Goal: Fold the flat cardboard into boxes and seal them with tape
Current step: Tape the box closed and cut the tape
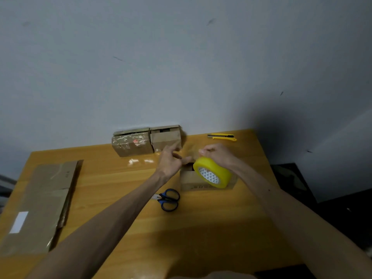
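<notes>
Pale grey-blue wall [141, 57] fills the frame from 9 through 12 to 3 o'clock, plain, with a few small dark scuffs scattered across it. Light is dim; a heavy shadow [281, 125] falls on the wall at 3 o'clock. Wooden table [124, 188], orange-yellow with visible grain, pushed against the wall, spans the lower half from 8 to 4 o'clock; faint glare spots on its top near centre. Dark floor area [332, 208] at 4 o'clock, beside the table edge; details unclear.
</notes>
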